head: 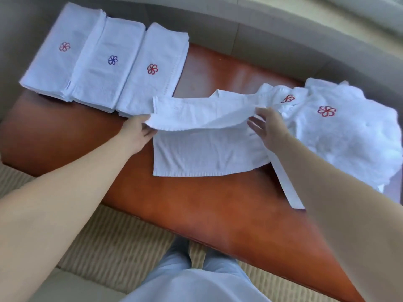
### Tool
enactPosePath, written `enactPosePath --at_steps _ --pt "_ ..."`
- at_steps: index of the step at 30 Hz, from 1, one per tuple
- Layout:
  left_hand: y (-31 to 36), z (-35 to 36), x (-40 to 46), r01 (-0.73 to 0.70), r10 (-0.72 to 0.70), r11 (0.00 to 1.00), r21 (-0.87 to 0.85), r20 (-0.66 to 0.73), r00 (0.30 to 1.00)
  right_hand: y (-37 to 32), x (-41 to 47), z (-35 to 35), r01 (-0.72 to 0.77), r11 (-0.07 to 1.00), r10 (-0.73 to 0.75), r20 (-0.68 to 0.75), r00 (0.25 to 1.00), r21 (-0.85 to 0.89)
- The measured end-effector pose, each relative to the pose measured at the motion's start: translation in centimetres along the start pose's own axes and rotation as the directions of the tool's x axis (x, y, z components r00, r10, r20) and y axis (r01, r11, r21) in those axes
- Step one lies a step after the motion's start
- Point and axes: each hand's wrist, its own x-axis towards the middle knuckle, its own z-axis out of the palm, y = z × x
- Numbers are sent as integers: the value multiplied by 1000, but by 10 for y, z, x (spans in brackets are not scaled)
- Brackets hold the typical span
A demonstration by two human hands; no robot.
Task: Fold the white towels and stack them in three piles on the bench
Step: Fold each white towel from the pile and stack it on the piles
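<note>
Centrally, a white towel [209,149] is pinched at its lifted edge by left hand [139,132] and right hand [267,125], flanked by three folded piles [104,62] and an unfolded heap [349,131] on the tabletop [218,203].

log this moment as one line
step: folding towel | left hand grips edge | right hand grips fold | three piles | unfolded heap

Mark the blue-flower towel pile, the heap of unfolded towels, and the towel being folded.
Blue-flower towel pile [109,68]: head view, top face just below the blue flower.
Heap of unfolded towels [349,131]: head view, middle of the crumpled mass.
Towel being folded [205,155]: head view, flat lower layer on the bench.
</note>
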Motion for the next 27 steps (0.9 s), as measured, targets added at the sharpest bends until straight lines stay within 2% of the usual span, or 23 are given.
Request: enactPosePath --at_steps 2,3,5,7,9,11,15,17,19,22,23,24,27 --pt "23 8 -5 -98 94 981 -167 -31 995 -27 -4 16 116 979 -120 13 993 169" --pt "26 8 -8 -128 121 973 -191 -47 992 -30 -6 18 135 971 -135 -13 991 197" --pt "13 -3 -12 -139 135 988 -63 -67 989 -14 -11 13 121 986 -111 -89 990 111" --pt "-21 -22 -6 -79 99 975 208 -87 991 25 -8 -7 42 999 -44 -175 984 -13" --pt "-60 -45 5 -5 62 879 477 -104 993 70 -4 -39 -57 985 16 -243 970 -161" --pt "-94 -68 19 46 39 753 656 -115 993 108 2 -72 -149 922 53 -265 963 -358" --pt "-124 -88 32 81 29 634 769 -129 991 140 8 -99 -200 780 82 -221 972 -592" --pt "-126 -89 30 61 49 596 801 -112 993 142 7 -100 -181 719 53 -207 977 -670" --pt "-125 -90 28 47 74 527 848 -101 992 141 5 -100 -142 604 -5 -183 983 -784" --pt "-127 -91 27 34 159 310 950 -87 983 144 5 -103 -90 363 -89 -130 987 -928" --pt "-130 -91 27 29 193 256 966 -80 978 147 5 -104 -72 319 -117 -115 986 -945" --pt "-133 -90 27 27 219 225 974 -77 973 150 5 -103 -63 310 -132 -108 985 -949" --pt "-140 -85 28 41 252 201 979 -92 963 155 3 -97 -80 424 -110 -139 984 -902"
